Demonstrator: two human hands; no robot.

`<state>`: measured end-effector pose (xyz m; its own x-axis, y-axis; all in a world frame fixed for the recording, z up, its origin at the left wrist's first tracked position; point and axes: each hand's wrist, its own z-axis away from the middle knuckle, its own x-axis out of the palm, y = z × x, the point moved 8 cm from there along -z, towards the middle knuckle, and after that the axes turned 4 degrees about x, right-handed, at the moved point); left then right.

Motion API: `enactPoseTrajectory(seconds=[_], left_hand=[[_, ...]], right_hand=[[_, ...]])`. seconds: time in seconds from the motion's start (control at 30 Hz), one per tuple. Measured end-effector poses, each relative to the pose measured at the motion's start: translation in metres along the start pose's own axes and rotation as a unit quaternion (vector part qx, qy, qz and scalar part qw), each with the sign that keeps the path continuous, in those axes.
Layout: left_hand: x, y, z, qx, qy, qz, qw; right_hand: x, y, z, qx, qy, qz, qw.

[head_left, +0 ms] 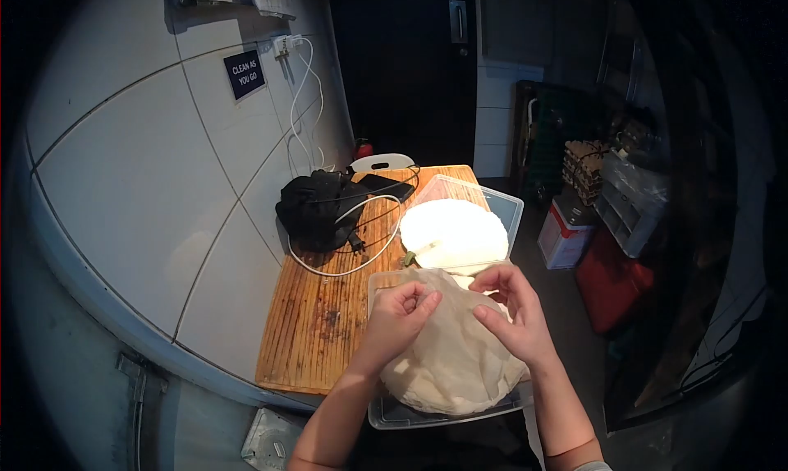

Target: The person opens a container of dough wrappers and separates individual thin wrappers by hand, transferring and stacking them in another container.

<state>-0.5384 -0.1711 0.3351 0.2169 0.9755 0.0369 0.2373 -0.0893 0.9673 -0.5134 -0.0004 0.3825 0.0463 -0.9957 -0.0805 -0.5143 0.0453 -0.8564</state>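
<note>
From my far-off seat I see a thin sheet (447,340) in the lower middle of the frame, over a round pile (414,395) in the near tub (386,420). My left hand (396,321) has its thumb and finger together on the sheet's top edge. My right hand (523,323) is by the sheet, fingers and thumb apart. Just above, the far tub (513,215) holds a bright white stack (455,229). A sign (245,75) at upper left says "CLEAN AS YOU GO".
</note>
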Motion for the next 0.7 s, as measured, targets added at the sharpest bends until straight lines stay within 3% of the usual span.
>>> enactPoseTrajectory(seconds=[0.1,0.2,0.3,0.4,0.6,0.7], left_hand=[[0.011,0.008,0.001,0.065,-0.007,-0.083,0.994],[0.013,0.027,0.006,0.095,0.039,-0.167,0.981],[0.004,0.044,0.011,0.176,0.076,-0.233,0.953],[-0.018,0.037,0.017,0.127,0.086,-0.232,0.961],[-0.048,0.008,0.032,0.097,0.140,-0.181,0.969],[-0.027,0.018,0.026,0.094,0.094,0.023,0.991]], right_hand=[[0.009,-0.017,-0.010,-0.005,0.022,0.107,0.994],[0.015,0.015,-0.017,0.069,-0.030,0.176,0.981],[0.003,0.012,-0.015,0.041,0.011,0.135,0.990],[-0.022,0.030,-0.013,0.098,0.069,0.091,0.989],[-0.024,0.037,-0.006,0.126,0.049,-0.035,0.990],[-0.001,0.015,-0.009,0.097,-0.029,-0.074,0.992]])
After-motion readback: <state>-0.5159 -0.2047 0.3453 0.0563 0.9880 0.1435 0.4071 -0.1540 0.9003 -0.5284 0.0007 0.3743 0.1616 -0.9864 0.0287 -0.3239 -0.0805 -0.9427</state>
